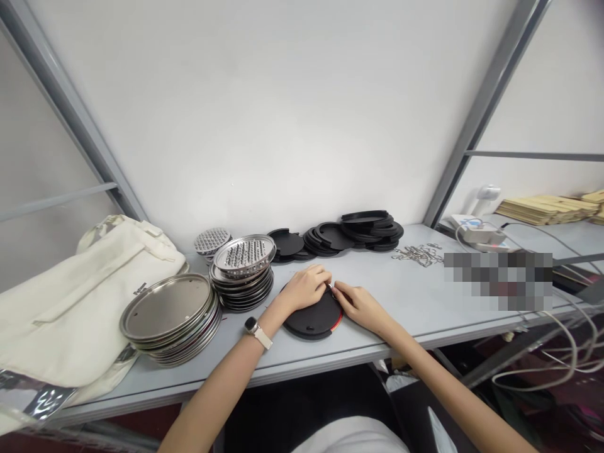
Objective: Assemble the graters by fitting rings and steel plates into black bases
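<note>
A black round disc [314,322] with a raised rim lies flat on the grey table in front of me. A red and orange strip shows along its right edge. My left hand [307,287] rests over its far left part, fingers bent and closed at the far rim. At the disc's upper right, my right hand [357,306] pinches a small metal piece [329,286] between thumb and fingers, close to the left fingertips. Fingers partly hide this piece, and its exact kind is unclear.
Round metal plates [167,308] are stacked at the left, beside a cream cloth bag [89,296]. Grater discs [244,253] top another stack. Black discs [335,236] lie along the wall. Small metal pieces [418,254] are heaped at the right, near cables [573,352].
</note>
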A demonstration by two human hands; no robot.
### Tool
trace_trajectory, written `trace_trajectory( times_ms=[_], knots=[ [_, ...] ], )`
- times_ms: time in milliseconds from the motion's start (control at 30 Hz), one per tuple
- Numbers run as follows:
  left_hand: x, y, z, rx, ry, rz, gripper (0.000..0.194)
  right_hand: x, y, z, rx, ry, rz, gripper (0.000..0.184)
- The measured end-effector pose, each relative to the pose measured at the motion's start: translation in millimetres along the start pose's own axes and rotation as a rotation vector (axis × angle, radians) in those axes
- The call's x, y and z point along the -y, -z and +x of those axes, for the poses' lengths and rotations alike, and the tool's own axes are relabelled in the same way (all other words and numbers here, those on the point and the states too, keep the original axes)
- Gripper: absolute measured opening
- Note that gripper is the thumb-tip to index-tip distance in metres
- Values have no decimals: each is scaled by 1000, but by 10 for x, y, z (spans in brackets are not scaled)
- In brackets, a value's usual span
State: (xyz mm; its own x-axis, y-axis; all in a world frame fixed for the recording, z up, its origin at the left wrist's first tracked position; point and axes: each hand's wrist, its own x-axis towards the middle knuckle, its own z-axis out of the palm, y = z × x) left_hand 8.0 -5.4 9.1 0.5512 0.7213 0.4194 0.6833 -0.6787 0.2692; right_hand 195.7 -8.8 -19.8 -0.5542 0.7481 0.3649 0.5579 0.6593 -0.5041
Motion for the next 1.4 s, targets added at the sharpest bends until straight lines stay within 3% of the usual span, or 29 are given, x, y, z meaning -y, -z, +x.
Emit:
trace_trajectory(
  times_ms=[167,733,1400],
  knots=[
    [-75,33,-9,23,-53,117,8,-7,-1,-1,8,-11,0,25],
    [-39,19,-10,-54,-73,29,24,-27,-20,-4,2,-23,-33,26],
    [-24,2,-2,-37,-88,20,18,-41,-12,10,22,-37,-14,25]
  ],
)
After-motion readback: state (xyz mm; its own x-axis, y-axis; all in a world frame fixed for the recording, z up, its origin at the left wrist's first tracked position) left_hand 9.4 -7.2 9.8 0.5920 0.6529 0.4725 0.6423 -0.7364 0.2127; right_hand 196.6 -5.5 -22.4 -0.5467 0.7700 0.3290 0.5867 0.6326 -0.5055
